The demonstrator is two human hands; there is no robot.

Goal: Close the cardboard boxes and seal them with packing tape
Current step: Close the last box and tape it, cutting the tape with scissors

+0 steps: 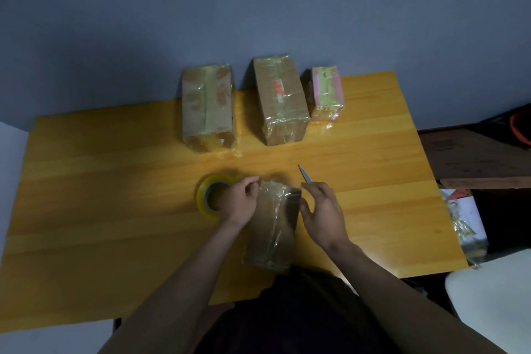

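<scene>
A small taped cardboard box [271,224] lay on the yellow tabletop [115,181] near its front edge. The left hand [240,200], fingers curled, pinched tape at the box's far left corner, beside the tape roll [205,198]. The right hand [323,214] gripped a blade [304,174] and touched the box's right edge. Three sealed boxes [280,98] stood at the rear.

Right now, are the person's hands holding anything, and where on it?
Left hand pinches tape at the far top edge of the near box. Right hand touches that box's right side; whether it holds the knife cannot be told.
</scene>
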